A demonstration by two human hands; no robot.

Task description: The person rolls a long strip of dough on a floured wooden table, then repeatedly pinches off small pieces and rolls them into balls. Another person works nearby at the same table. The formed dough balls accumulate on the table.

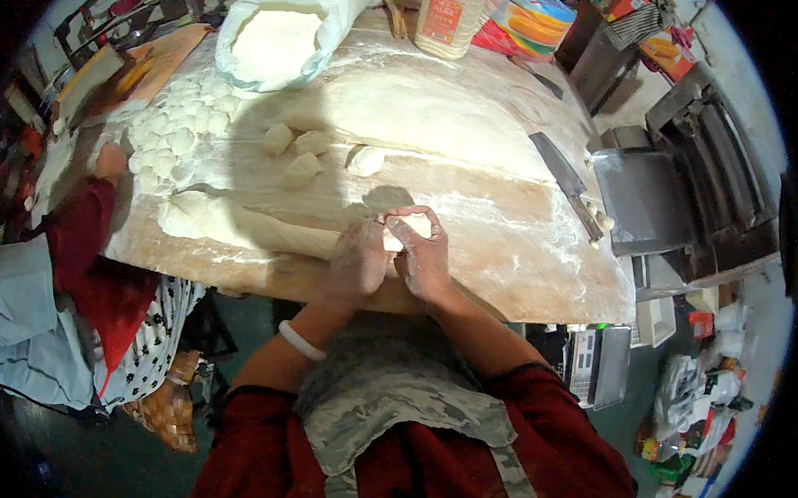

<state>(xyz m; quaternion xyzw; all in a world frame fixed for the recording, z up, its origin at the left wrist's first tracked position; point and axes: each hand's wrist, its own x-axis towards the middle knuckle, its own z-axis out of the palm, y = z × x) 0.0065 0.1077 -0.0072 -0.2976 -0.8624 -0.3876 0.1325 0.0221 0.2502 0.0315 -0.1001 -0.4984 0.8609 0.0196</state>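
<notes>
A long dough roll (237, 222) lies along the near side of the floured wooden worktop (499, 244). My left hand (359, 257) closes around its right end, hiding where the roll stops. Right beside it, my right hand (426, 254) grips a pale dough lump (415, 227) between thumb and fingers. Whether lump and roll are joined is hidden by my fingers. Beyond my hands sit several loose dough pieces (302, 170), one of them (366, 161) against the edge of a large flat dough slab (426, 114).
Left, another person's hand (110, 160) rests by a cluster of small dough balls (180, 122). An open flour sack (276, 41) and a plastic jug (447, 20) stand at the back. A cleaver (566, 181) lies right, near a dark metal machine (650, 198). A scale (598, 367) sits below.
</notes>
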